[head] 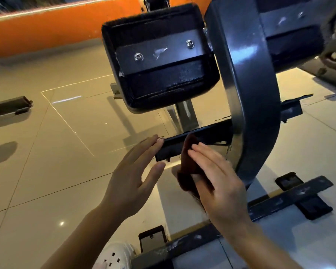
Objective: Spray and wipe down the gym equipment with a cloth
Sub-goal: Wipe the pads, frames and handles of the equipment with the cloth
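A dark grey gym machine fills the right half, with a thick curved steel post and a black padded rest seen from below. A low black crossbar runs left from the post. My right hand presses a dark red cloth against the crossbar, fingers straight, thumb tucked under the cloth. My left hand is open, its straight fingertips touching the crossbar's left end. No spray bottle is in view.
Glossy beige floor tiles spread to the left. The machine's base bars lie on the floor at lower right. A white clog shows at the bottom. An orange wall band runs along the back, and a dark bar end lies at far left.
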`<action>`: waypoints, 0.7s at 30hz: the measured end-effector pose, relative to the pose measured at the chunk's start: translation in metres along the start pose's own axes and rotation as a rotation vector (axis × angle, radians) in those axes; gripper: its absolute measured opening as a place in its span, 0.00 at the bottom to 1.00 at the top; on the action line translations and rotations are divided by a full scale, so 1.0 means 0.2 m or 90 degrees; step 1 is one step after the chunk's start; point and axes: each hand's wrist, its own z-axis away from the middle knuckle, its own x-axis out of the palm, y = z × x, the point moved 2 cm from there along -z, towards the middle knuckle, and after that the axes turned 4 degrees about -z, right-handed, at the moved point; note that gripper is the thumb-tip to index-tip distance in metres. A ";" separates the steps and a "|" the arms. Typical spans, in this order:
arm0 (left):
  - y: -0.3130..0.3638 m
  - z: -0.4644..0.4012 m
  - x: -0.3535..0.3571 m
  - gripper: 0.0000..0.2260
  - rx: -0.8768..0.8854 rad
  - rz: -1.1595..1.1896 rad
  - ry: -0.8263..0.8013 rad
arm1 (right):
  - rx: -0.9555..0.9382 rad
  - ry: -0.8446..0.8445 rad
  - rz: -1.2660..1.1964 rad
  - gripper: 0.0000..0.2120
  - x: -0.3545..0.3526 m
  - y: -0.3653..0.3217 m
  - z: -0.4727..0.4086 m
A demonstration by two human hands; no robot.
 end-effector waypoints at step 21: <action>0.71 -0.20 -0.69 0.09 0.016 -0.006 0.109 | 0.032 -0.247 0.057 0.15 -0.56 -0.50 -0.73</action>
